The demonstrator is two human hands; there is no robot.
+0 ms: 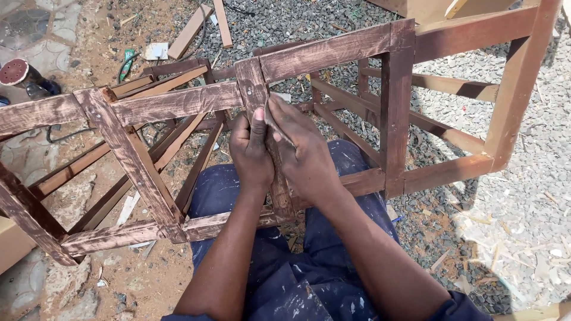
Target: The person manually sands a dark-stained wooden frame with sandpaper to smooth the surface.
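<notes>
Dark-stained wooden frame [178, 102] stands over the person's lap; both hands meet at its upright post [254, 89]. Left hand [251, 151] grips the post; right hand [304, 153] pinches a small sandpaper scrap [275, 126] against it. White flat packet [156, 51] lies beyond the frame.

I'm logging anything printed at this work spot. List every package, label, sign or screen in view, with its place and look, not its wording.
No signs or screens show.
Pale flat scrap: on the gravel at upper left, beyond the dark-stained wooden frame; squarish, whitish; may be paper or card, too small to tell.
Cardboard-like corner: at the left edge beside the frame, tan, plain.
</notes>
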